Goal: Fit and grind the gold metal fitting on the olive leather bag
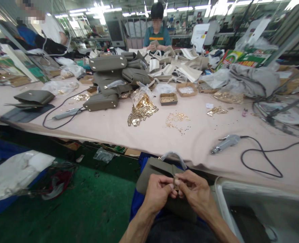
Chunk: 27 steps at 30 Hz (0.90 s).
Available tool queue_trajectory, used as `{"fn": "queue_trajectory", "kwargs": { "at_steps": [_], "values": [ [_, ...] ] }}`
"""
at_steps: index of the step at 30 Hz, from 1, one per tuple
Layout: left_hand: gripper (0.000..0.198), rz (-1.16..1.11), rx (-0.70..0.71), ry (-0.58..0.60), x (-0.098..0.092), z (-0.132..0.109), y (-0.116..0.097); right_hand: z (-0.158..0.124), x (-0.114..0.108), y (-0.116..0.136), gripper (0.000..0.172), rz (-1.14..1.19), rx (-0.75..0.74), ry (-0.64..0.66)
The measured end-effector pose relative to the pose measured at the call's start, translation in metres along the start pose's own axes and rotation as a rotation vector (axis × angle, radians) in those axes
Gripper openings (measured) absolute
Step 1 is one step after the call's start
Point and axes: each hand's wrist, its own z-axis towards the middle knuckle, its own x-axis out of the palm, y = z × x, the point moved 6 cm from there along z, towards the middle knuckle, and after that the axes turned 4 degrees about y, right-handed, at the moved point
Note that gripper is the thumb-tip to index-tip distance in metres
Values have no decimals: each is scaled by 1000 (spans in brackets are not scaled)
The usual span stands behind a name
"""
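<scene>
An olive-grey handbag (154, 172) rests on my lap below the table edge, its wrapped handle (174, 156) sticking up. My left hand (157, 192) and my right hand (195, 192) meet over the bag's front. Both pinch a small brass fitting (176, 182) on the bag's strap between thumb and fingertips. The fitting is mostly hidden by my fingers.
A pink-covered table (149, 128) carries a heap of gold clasps (140, 111), scattered small gold parts (176, 118), small cardboard trays, stacked grey bags (111, 77), an electric screwdriver (225, 143) with black cable, and another (65, 114). A white bin (263, 206) stands at my right. Another person sits opposite.
</scene>
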Motion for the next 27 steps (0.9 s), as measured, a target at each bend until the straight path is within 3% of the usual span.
{"fn": "queue_trajectory", "kwargs": {
  "at_steps": [2, 7, 13, 18, 27],
  "values": [
    [22, 0, 10, -12, 1, 0, 0, 0, 1, -2, 30, 6, 18, 2],
    [26, 72, -14, -195, -4, -3, 4, -2, 1, 1, 33, -33, 71, -29],
    [32, 18, -95, -206, -3, -12, 18, -13, 0, 0, 16, 107, 150, -226],
    [40, -10, -150, -145, -7, 2, 31, -13, -1, -7, 10, 103, 158, -286],
    [41, -52, -250, -64, 14, 7, 24, -17, -12, -1, 7, 58, 138, -263]
  ]
}}
